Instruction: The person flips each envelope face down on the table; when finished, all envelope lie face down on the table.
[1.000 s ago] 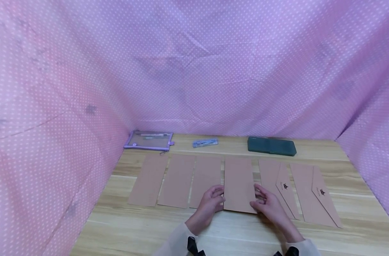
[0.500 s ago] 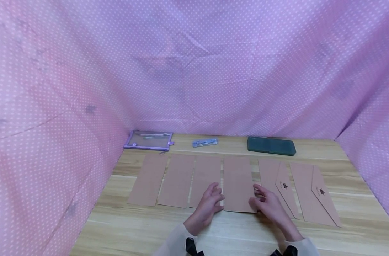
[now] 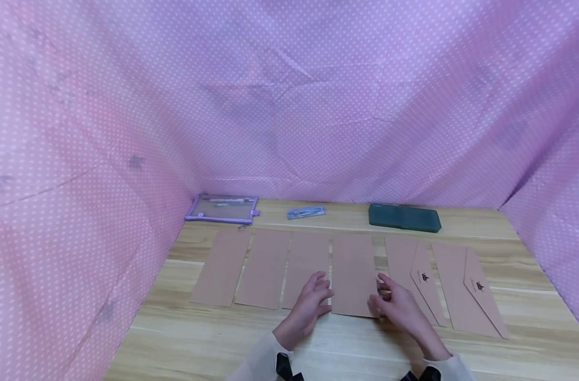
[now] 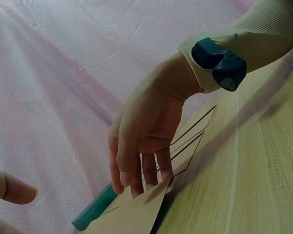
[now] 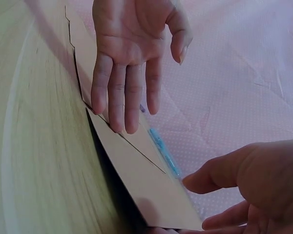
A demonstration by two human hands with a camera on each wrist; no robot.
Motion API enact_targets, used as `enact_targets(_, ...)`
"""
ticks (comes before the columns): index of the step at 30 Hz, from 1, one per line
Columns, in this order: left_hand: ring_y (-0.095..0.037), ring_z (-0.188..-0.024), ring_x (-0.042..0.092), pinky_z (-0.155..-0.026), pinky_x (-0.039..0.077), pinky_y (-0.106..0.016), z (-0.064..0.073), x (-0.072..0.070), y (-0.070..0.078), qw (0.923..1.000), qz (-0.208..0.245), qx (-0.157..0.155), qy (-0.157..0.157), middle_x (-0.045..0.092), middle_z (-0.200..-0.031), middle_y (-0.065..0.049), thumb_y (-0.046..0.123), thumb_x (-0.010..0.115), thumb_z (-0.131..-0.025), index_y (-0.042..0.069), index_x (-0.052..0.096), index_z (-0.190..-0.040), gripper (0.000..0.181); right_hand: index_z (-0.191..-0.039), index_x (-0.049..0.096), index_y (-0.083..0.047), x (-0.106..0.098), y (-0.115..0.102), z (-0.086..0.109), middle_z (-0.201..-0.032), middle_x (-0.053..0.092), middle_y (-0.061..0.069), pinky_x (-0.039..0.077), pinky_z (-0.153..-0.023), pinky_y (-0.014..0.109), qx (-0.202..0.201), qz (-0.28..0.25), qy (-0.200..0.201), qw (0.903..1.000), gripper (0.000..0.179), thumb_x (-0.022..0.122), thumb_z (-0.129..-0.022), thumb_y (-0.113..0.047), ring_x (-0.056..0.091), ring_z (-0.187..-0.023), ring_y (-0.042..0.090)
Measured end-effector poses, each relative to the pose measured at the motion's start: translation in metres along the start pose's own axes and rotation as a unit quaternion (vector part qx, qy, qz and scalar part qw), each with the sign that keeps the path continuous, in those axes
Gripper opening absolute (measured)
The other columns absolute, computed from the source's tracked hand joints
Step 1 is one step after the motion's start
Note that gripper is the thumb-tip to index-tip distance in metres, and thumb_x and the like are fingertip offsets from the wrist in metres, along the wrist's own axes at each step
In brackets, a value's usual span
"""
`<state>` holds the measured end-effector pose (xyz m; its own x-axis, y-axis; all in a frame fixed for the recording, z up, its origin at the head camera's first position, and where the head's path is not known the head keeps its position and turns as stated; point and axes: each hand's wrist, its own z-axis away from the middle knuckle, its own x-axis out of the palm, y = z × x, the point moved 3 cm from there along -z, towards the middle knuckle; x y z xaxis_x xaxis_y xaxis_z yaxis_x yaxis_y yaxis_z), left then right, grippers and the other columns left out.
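Observation:
A plain brown envelope (image 3: 353, 275) lies between the two hands, its unmarked side up. Along its left edge my left hand (image 3: 308, 302) stays relaxed, fingers extended and holding nothing; its palm faces the camera in the right wrist view. On the opposite side my right hand (image 3: 400, 307) has its fingertips at the envelope's right edge, the thumb apart from the other fingers. In the right wrist view a dark shadow runs under the near edge of the envelope (image 5: 141, 180). Whether the right fingertips touch its underside is hard to see.
Three plain envelopes (image 3: 263, 270) lie in a row to the left. Two envelopes (image 3: 461, 288) with crown-printed flaps lie to the right. Behind are a purple-edged mesh pouch (image 3: 227, 211), a small blue packet (image 3: 306, 212) and a dark green case (image 3: 404, 217). Pink dotted cloth (image 3: 289, 132) surrounds the table.
The middle envelope has come down flatter onto the table and shifted slightly left. My left fingers have straightened away from its edge, and my right fingers have loosened beside it.

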<state>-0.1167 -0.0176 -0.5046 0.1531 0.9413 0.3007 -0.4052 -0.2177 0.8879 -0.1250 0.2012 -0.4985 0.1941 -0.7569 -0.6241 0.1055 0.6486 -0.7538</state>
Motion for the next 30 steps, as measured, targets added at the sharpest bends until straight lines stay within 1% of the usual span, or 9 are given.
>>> enact_targets(8, -0.049, -0.141, 0.039, -0.104, 0.046, -0.052, 0.002, 0.0, 0.003, 0.9999, -0.008, 0.007, 0.002, 0.027, -0.157, -0.035, 0.008, 0.054, -0.091, 0.0, 0.024, -0.154, 0.071, -0.145, 0.04, 0.01, -0.003, 0.003, 0.002, -0.126, 0.064, 0.03, 0.061, -0.07, 0.03, 0.001, -0.017, -0.001, 0.9999, 0.064, 0.066, -0.091, -0.01, 0.07, -0.103, 0.032)
enact_targets(11, -0.047, -0.14, 0.041, -0.102, 0.047, -0.047, 0.003, 0.0, 0.005, 0.9999, -0.007, 0.007, 0.002, 0.027, -0.158, -0.034, 0.008, 0.054, -0.092, 0.001, 0.024, -0.154, 0.07, -0.145, 0.04, 0.01, -0.008, 0.005, 0.003, -0.128, 0.063, 0.03, 0.061, -0.071, 0.029, 0.005, -0.019, -0.006, 0.9998, 0.062, 0.065, -0.093, -0.012, 0.069, -0.106, 0.033)
enact_targets(14, -0.046, -0.14, 0.042, -0.098, 0.047, -0.04, 0.003, 0.002, 0.009, 0.9999, -0.007, 0.014, -0.004, 0.027, -0.159, -0.033, 0.01, 0.054, -0.094, 0.002, 0.024, -0.155, 0.068, -0.143, 0.043, 0.01, -0.019, 0.009, 0.004, -0.127, 0.063, 0.031, 0.061, -0.07, 0.029, -0.008, -0.026, -0.002, 0.9996, 0.058, 0.065, -0.095, -0.013, 0.069, -0.107, 0.036)
enact_targets(18, -0.046, -0.141, 0.039, -0.097, 0.046, -0.038, 0.001, 0.011, 0.013, 0.9994, 0.004, 0.029, -0.018, 0.027, -0.159, -0.032, 0.012, 0.052, -0.097, 0.001, 0.025, -0.153, 0.064, -0.137, 0.05, 0.01, -0.039, 0.016, 0.006, -0.121, 0.067, 0.03, 0.059, -0.072, 0.023, -0.059, -0.013, 0.023, 0.9979, 0.051, 0.066, -0.094, -0.011, 0.071, -0.102, 0.036)
enact_targets(21, -0.048, -0.142, 0.036, -0.106, 0.043, -0.046, -0.003, 0.023, 0.015, 0.9989, 0.011, 0.034, -0.031, 0.027, -0.16, -0.031, 0.015, 0.05, -0.097, 0.0, 0.026, -0.153, 0.063, -0.134, 0.055, 0.009, -0.056, 0.024, 0.007, -0.119, 0.069, 0.027, 0.056, -0.075, 0.019, -0.093, 0.021, 0.052, 0.9941, 0.047, 0.068, -0.093, -0.012, 0.072, -0.097, 0.025)
enact_targets(24, -0.049, -0.144, 0.034, -0.114, 0.037, -0.057, -0.009, 0.037, 0.015, 0.9984, 0.015, 0.034, -0.044, 0.027, -0.161, -0.03, 0.017, 0.05, -0.095, 0.0, 0.027, -0.153, 0.064, -0.133, 0.056, 0.008, -0.072, 0.035, 0.007, -0.121, 0.068, 0.027, 0.056, -0.076, 0.019, -0.115, 0.045, 0.077, 0.9894, 0.047, 0.068, -0.093, -0.014, 0.066, -0.097, 0.002)
enact_targets(26, -0.048, -0.145, 0.033, -0.117, 0.033, -0.059, -0.014, 0.046, 0.013, 0.998, 0.017, 0.03, -0.052, 0.028, -0.161, -0.028, 0.018, 0.05, -0.095, 0.001, 0.029, -0.153, 0.064, -0.133, 0.056, 0.008, -0.082, 0.044, 0.008, -0.123, 0.066, 0.029, 0.055, -0.077, 0.017, -0.135, 0.057, 0.092, 0.9849, 0.047, 0.069, -0.093, -0.014, 0.057, -0.1, -0.012)
enact_targets(28, -0.047, -0.146, 0.033, -0.118, 0.032, -0.061, -0.018, 0.055, 0.01, 0.9976, 0.02, 0.029, -0.06, 0.029, -0.161, -0.028, 0.019, 0.05, -0.095, 0.001, 0.03, -0.153, 0.064, -0.132, 0.057, 0.007, -0.091, 0.052, 0.008, -0.125, 0.065, 0.029, 0.05, -0.08, 0.011, -0.157, 0.078, 0.108, 0.9785, 0.048, 0.071, -0.092, -0.014, 0.048, -0.104, -0.018)
enact_targets(30, -0.045, -0.146, 0.033, -0.118, 0.031, -0.06, -0.023, 0.063, 0.007, 0.997, 0.025, 0.024, -0.069, 0.03, -0.16, -0.027, 0.019, 0.05, -0.094, 0.002, 0.031, -0.152, 0.063, -0.132, 0.057, 0.007, -0.097, 0.06, 0.008, -0.128, 0.063, 0.031, 0.04, -0.088, 0.003, -0.182, 0.095, 0.118, 0.9716, 0.049, 0.072, -0.091, -0.014, 0.052, -0.109, -0.01)
